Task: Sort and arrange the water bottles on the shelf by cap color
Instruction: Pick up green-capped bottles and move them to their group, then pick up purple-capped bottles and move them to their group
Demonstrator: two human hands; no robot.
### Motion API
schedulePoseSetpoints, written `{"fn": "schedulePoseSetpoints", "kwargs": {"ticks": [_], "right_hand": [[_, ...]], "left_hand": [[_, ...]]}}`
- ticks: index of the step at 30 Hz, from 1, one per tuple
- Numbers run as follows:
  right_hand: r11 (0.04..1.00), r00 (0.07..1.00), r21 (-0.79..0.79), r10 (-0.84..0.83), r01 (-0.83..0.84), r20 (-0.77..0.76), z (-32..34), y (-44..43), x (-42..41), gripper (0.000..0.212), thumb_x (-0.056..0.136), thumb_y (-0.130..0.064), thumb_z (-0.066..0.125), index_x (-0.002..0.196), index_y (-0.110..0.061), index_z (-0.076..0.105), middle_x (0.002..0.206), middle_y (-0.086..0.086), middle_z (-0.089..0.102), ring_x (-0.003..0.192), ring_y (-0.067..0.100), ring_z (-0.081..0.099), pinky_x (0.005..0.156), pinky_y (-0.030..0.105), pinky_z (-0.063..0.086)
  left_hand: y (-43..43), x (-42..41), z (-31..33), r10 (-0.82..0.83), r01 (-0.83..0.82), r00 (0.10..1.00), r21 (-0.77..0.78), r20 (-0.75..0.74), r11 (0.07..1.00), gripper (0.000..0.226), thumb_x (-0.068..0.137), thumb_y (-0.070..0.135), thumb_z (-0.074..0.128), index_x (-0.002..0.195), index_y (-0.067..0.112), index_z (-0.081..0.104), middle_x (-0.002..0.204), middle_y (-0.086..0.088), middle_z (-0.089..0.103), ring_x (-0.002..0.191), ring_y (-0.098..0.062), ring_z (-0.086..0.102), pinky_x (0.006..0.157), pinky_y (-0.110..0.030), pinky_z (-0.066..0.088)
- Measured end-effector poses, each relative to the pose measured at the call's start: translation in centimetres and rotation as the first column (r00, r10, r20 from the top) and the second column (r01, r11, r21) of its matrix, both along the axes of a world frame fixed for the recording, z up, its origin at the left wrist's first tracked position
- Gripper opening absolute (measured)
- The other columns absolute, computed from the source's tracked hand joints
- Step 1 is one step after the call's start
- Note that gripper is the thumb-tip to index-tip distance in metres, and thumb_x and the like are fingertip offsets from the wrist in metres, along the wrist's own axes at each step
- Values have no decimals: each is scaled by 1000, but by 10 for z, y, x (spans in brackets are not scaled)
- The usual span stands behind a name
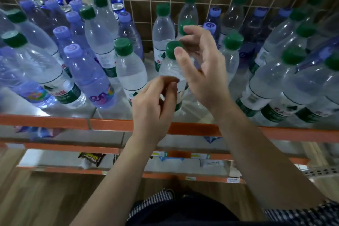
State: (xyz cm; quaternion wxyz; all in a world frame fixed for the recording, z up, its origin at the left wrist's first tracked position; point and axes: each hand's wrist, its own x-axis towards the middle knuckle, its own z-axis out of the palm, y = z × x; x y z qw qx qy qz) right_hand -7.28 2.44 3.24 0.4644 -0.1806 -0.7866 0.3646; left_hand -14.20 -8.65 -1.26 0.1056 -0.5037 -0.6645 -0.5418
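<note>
1. A green-cap bottle (169, 69) stands near the middle of the shelf (128, 124), close to its front edge, between both hands.
2. The right hand (200, 71) is spread, its fingers loosely bent, with the thumb tip laid against the bottle's cap (171, 48); no firm grip is seen.
3. The left hand (152, 102) is held at the bottle's lower body with the fingers curled in. Whether the bottle is pinched cannot be told, as the view is blurred there.
4. Toward the left end of the shelf, purple caps (72, 50) and green caps (13, 39) are mixed together, so that part is judged unsorted.
5. In the middle and toward the right end, green caps are gathered at the front, while purple caps are seen along the back edge behind them.
6. The task is judged partly done. A green group is formed from the middle rightward, but the left end is yet to be separated, and the purple bottles at the back are yet to be grouped.
</note>
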Motion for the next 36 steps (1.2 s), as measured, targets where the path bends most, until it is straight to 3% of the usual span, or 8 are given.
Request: {"fn": "schedulePoseSetpoints", "kwargs": {"ticks": [5, 9, 15, 20, 23, 26, 31, 36], "right_hand": [[984, 982, 69, -158, 165, -101, 33, 21, 58, 26, 99, -14, 50, 121, 0, 56, 107, 10, 64, 102, 15, 63, 90, 34, 53], [932, 945, 168, -308, 323, -107, 51, 50, 113, 24, 100, -13, 49, 115, 2, 61, 103, 9, 65, 95, 12, 64, 84, 27, 52], [889, 915, 235, -403, 393, -4, 70, 114, 196, 25, 101, -19, 48, 111, -2, 64, 100, 6, 66, 93, 18, 64, 82, 36, 53], [896, 903, 268, -402, 354, 151, 84, 172, 253, 24, 101, -24, 47, 108, -12, 66, 95, -5, 64, 84, -1, 59, 75, 10, 44], [899, 885, 264, -409, 350, 223, 86, 202, 278, 26, 101, -25, 47, 106, -12, 68, 89, -6, 63, 74, -7, 52, 68, 3, 36], [909, 867, 278, -391, 312, 308, 86, 226, 299, 28, 102, -26, 46, 106, -11, 69, 90, 1, 66, 77, 3, 54, 67, 6, 37], [940, 804, 257, -328, 225, 496, 91, 259, 320, 30, 103, -30, 43, 109, -15, 69, 96, 6, 68, 86, 18, 60, 66, 22, 40], [964, 646, 239, -256, 117, 719, 100, 288, 294, 29, 100, -33, 49, 113, -16, 68, 103, 2, 65, 91, 18, 58, 75, 29, 42]], "left_hand": [[49, 29, 45, -191, 198, 980, 143, -60, 970, 21, 99, 14, 49, 100, 5, 67, 89, 0, 67, 77, -12, 62, 62, -24, 48], [93, 56, 74, -275, 292, 951, 119, -140, 949, 15, 98, 10, 52, 101, 5, 66, 92, 4, 63, 80, -6, 58, 68, -17, 46], [156, 104, 106, -356, 368, 917, 39, -178, 929, 20, 98, 17, 50, 101, 8, 67, 91, 0, 65, 80, -12, 60, 71, -36, 51], [200, 142, 124, -376, 371, 909, -60, -179, 926, 19, 98, 20, 51, 103, 11, 67, 91, 5, 65, 82, -8, 60, 75, -30, 51], [222, 161, 127, -387, 364, 906, -152, -173, 919, 17, 98, 20, 53, 103, 14, 68, 89, 8, 65, 80, -3, 59, 75, -20, 50], [240, 172, 130, -393, 348, 908, -258, -146, 901, 15, 98, 23, 55, 105, 19, 68, 87, 16, 64, 77, 3, 59, 72, -10, 47], [264, 173, 136, -401, 291, 909, -521, -111, 803, 16, 98, 29, 54, 107, 25, 67, 90, 14, 67, 83, -1, 64, 75, -14, 48], [277, 170, 134, -447, 277, 890, -674, -88, 684, 16, 98, 34, 53, 107, 28, 66, 89, 16, 68, 80, 5, 64, 71, -11, 46]]}}
